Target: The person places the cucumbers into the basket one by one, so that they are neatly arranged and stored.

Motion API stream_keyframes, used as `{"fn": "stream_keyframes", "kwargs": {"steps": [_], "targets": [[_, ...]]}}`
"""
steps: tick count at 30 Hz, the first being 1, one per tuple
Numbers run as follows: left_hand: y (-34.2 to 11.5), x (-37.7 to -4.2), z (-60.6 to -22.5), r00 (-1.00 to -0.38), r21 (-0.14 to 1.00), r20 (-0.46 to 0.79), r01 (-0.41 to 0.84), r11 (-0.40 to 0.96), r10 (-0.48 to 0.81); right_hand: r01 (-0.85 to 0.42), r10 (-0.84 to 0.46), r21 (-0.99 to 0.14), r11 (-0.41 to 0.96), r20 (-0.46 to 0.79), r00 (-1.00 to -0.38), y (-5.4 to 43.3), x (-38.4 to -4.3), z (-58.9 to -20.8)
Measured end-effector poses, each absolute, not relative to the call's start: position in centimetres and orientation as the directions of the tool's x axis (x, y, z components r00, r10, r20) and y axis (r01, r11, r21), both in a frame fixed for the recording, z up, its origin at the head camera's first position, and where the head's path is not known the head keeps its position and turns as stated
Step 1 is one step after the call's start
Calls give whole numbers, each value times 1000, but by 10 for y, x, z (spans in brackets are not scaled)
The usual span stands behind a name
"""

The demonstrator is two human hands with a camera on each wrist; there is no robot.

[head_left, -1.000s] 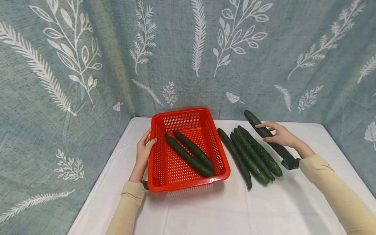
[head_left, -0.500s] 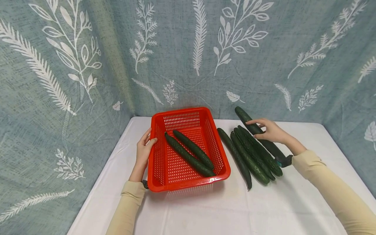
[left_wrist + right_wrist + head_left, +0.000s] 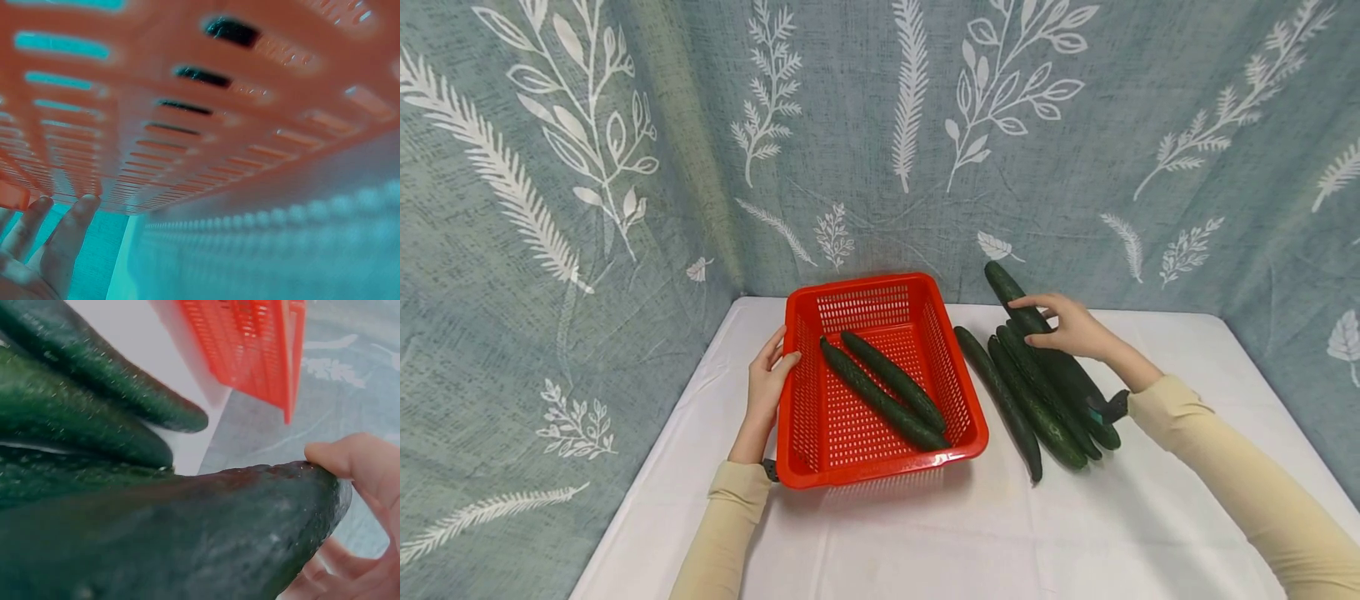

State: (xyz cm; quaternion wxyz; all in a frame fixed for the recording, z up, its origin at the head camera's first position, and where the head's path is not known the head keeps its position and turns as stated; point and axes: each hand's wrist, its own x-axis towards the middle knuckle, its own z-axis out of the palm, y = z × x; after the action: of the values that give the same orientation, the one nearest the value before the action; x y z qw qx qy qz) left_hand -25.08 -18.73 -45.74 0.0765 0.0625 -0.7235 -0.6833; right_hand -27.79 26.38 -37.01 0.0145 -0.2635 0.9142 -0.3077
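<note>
A red plastic basket (image 3: 880, 475) with slotted walls stands on the left part of the table, slightly turned. Two dark green cucumbers lie side by side on its floor, such as the nearer cucumber (image 3: 872, 400). My left hand (image 3: 765, 385) holds the basket's left side, thumb over the rim; in the left wrist view its fingertips touch the outer wall. My right hand (image 3: 1070, 327) grips a long cucumber (image 3: 1002, 283) between thumb and fingers. This cucumber is raised and tilted over the row of loose cucumbers, partly hiding them.
Several cucumbers lie in a slanting row right of the basket; the leftmost cucumber (image 3: 1000, 400) is nearest its wall. A white cloth covers the table (image 3: 925, 542). Patterned blue-green curtains (image 3: 865, 167) hang behind and at both sides.
My right hand has moved left and a little toward the back with the cucumber, from beside the row to over it. My left hand and the basket stay put.
</note>
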Motion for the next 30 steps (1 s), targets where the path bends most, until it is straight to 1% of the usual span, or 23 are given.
{"fn": "stream_keyframes", "kwargs": {"steps": [9, 23, 30], "targets": [[-187, -250, -456, -981, 998, 23, 12, 59, -192, -429, -450, -578, 694, 117, -885, 250, -281, -359], [-189, -252, -455, -980, 997, 30, 16, 73, -198, -471, -495, -605, 642, 143, -857, 218, -281, -343], [-188, -252, -458, -980, 998, 20, 8, 61, -197, -454, -491, -630, 629, 130, -861, 200, -277, -338]]}}
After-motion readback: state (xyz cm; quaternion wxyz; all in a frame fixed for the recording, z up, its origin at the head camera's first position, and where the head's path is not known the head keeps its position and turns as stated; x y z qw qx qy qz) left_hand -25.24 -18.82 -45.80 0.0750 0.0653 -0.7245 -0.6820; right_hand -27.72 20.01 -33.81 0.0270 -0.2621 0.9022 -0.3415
